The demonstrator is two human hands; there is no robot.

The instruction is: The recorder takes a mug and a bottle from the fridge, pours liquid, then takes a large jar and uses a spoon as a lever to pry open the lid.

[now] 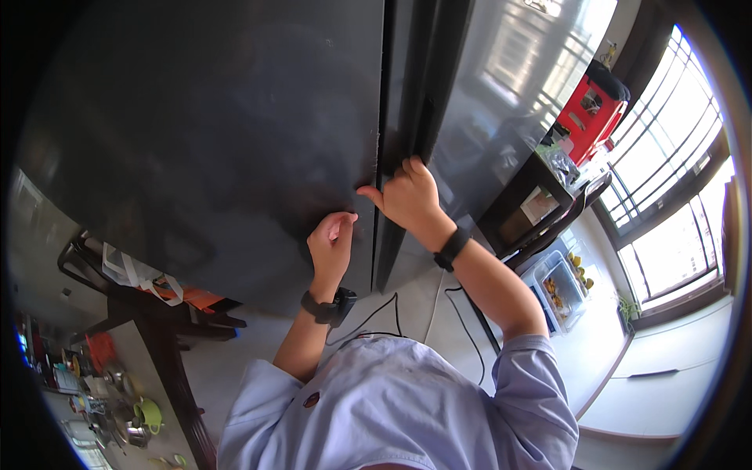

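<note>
A tall dark grey glossy double-door cabinet, apparently a refrigerator, fills the upper part of the view. Between its left door (pixel 235 117) and right door (pixel 487 117) runs a dark vertical gap. My right hand (pixel 411 194) has its fingers hooked on the right door's inner edge, with the thumb stretched out toward the left door. Lower and to the left, my left hand (pixel 332 238) is loosely curled in front of the left door near its edge. I see nothing in it; whether it touches the door is unclear. Both wrists wear dark bands.
Cables (pixel 399 317) trail over the floor around me. At right stand a dark side table (pixel 529 202), a red case (pixel 593 111) and a clear plastic bin (pixel 558 288) below a barred window (pixel 664 141). A dark wooden chair (pixel 170 317) and cluttered table (pixel 138 352) are at left.
</note>
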